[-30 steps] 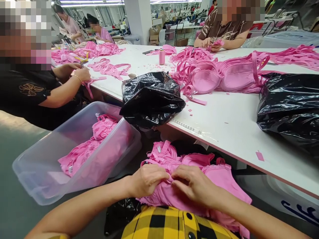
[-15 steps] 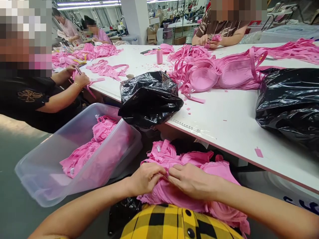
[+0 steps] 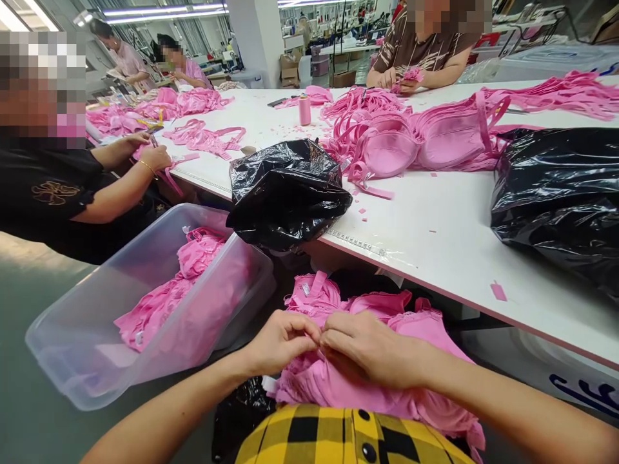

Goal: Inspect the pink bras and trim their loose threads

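Note:
A heap of pink bras (image 3: 416,328) lies on my lap, with lace edging and a white label showing on one cup. Over it, my left hand (image 3: 285,338) is closed, thumb and forefinger pinched together at the topmost bra (image 3: 319,380). My right hand (image 3: 360,341) meets it fingertip to fingertip, its bent fingers closed on the same bra. The exact part between the fingertips is hidden by the fingers. A small white tag (image 3: 269,385) sticks out below my left wrist.
Left of my lap stands a clear plastic bin (image 3: 72,361) holding pink bras. Black plastic bags (image 3: 290,193) sit on the white table (image 3: 449,258), with stacked bras (image 3: 391,151) and a pink thread spool (image 3: 304,111). One co-worker (image 3: 62,187) sits left, another (image 3: 425,58) across.
My hands have risen slightly off the heap, fingertips still together. The top bra has shifted, and a white tag now shows by my left wrist. The view has tilted a little.

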`<state>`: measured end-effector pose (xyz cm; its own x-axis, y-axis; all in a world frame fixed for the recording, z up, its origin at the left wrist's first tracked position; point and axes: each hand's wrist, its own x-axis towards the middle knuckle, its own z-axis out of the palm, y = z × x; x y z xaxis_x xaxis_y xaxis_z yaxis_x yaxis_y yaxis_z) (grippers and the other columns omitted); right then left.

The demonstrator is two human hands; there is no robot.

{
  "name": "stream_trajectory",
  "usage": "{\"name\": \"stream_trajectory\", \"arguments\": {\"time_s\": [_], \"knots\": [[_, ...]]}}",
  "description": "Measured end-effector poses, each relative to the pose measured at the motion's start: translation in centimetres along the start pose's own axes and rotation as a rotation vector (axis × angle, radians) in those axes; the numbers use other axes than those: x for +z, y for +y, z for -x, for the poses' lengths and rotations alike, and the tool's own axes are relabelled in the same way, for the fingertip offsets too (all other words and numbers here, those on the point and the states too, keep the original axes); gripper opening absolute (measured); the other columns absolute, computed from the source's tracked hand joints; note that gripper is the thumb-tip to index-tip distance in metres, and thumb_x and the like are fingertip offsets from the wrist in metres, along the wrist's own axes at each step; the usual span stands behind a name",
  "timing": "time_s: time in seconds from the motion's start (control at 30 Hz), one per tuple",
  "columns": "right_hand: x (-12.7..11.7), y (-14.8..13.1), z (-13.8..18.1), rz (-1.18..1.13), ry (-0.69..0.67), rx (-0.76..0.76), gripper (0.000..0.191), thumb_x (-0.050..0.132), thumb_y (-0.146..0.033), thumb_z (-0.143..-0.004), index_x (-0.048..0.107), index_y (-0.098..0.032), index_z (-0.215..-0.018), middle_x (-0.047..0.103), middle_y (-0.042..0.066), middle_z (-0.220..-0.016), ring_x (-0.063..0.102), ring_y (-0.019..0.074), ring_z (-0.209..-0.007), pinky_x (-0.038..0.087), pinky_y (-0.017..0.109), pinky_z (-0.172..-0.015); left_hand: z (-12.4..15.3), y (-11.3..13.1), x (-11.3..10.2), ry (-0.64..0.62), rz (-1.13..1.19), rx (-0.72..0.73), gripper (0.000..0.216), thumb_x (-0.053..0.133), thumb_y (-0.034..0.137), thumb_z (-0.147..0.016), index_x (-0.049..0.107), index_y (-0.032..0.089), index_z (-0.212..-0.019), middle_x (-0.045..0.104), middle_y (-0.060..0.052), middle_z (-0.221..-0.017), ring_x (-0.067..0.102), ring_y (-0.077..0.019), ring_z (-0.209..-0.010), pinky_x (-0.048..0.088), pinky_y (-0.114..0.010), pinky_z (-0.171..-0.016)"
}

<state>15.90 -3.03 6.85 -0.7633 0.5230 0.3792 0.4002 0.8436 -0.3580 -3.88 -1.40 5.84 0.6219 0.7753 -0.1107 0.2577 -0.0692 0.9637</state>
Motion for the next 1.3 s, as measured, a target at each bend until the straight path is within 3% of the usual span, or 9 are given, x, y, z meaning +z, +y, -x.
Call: {"name": "stream_trajectory", "arguments": {"time_s": [0.17,0.3,0.37,0.5,0.63,0.73,0.93,1.1,1.3], "knots": [[0.5,-0.4,1.4,-0.138,-0.082,0.011,0.022,0.035,-0.009,-0.089,0.054,-0.017,-0.081,0.056,0.003,-0.073,0.044,0.0145,-0.062,0.034,0.026,-0.054,1.1,-1.3,2.7,0.062,0.007,-0.064,0.012,0.055,0.006,-0.069,0.066,0.01,-0.068,0.065,-0.001,-0.06,0.055,-0.0096,-0.054,0.044,-0.017,-0.052],[-0.6,0.5,2.3,-0.408,0.021,0.386,0.008,0.047,-0.015,-0.087,0.052,-0.017,-0.092,0.057,0.005,-0.086,0.05,0.0145,-0.075,0.042,0.025,-0.067,1.9,-1.3,2.9,0.132,0.082,-0.086,0.008,0.06,0.01,-0.071,0.068,0.01,-0.073,0.069,-0.005,-0.068,0.061,-0.0121,-0.058,0.048,-0.019,-0.054],[-1.1,1.1,2.3,-0.404,-0.031,0.499,0.007,0.055,-0.019,-0.084,0.054,-0.017,-0.091,0.059,0.004,-0.086,0.051,0.0153,-0.076,0.041,0.026,-0.068,2.0,-1.0,2.6,0.147,-0.016,0.008,0.008,0.061,0.009,-0.071,0.069,0.011,-0.074,0.071,-0.006,-0.072,0.065,-0.0138,-0.064,0.05,-0.02,-0.06],[-1.4,1.9,1.5,-0.427,-0.218,0.437,0.016,0.056,-0.015,-0.081,0.053,-0.017,-0.066,0.055,-0.002,-0.066,0.046,0.011,-0.061,0.036,0.023,-0.059,2.3,-0.3,2.2,0.136,-0.222,0.26,0.012,0.058,0.007,-0.077,0.067,0.014,-0.079,0.072,-0.005,-0.077,0.067,-0.0138,-0.071,0.053,-0.02,-0.067],[-0.6,1.3,0.3,-0.547,-0.145,0.511,0.032,0.048,-0.006,-0.076,0.034,-0.017,-0.048,0.035,-0.007,-0.05,0.031,0.0067,-0.048,0.026,0.021,-0.048,2.6,0.8,2.2,0.122,-0.435,0.558,0.018,0.053,0.004,-0.08,0.062,0.014,-0.092,0.071,-0.007,-0.082,0.067,-0.0157,-0.079,0.054,-0.024,-0.074],[0.9,0.4,-0.6,-0.593,-0.012,0.595,0.032,0.045,-0.005,-0.069,0.027,-0.018,-0.045,0.026,-0.007,-0.047,0.025,0.0065,-0.046,0.021,0.021,-0.045,2.6,1.7,2.1,0.01,-0.55,0.686,0.024,0.047,0.002,-0.081,0.059,0.012,-0.1,0.069,-0.01,-0.087,0.065,-0.0166,-0.082,0.054,-0.025,-0.075],[1.8,0.3,-0.6,-0.625,0.016,0.688,0.026,0.044,-0.009,-0.074,0.046,-0.016,-0.048,0.038,-0.006,-0.045,0.034,0.0075,-0.044,0.027,0.02,-0.045,2.6,1.3,1.0,0.01,-0.675,0.469,0.018,0.043,0.005,-0.084,0.058,0.013,-0.089,0.066,-0.006,-0.076,0.062,-0.015,-0.071,0.052,-0.025,-0.068],[0.0,0.7,0.8,-0.404,0.14,0.442,0.018,0.049,-0.008,-0.077,0.065,-0.016,-0.08,0.059,0.003,-0.073,0.051,0.0129,-0.065,0.038,0.023,-0.058,2.6,-0.1,0.7,0.031,-0.585,0.41,0.015,0.047,0.006,-0.084,0.059,0.015,-0.088,0.067,-0.004,-0.079,0.062,-0.0127,-0.072,0.051,-0.022,-0.069],[0.2,1.2,0.3,-0.092,-0.177,0.047,0.014,0.054,-0.008,-0.082,0.066,-0.016,-0.086,0.061,0.003,-0.078,0.052,0.0145,-0.07,0.034,0.025,-0.058,2.5,-1.3,0.9,0.068,-0.476,0.467,0.018,0.049,0.005,-0.084,0.062,0.014,-0.093,0.066,-0.007,-0.086,0.063,-0.0126,-0.08,0.052,-0.02,-0.074]]}}
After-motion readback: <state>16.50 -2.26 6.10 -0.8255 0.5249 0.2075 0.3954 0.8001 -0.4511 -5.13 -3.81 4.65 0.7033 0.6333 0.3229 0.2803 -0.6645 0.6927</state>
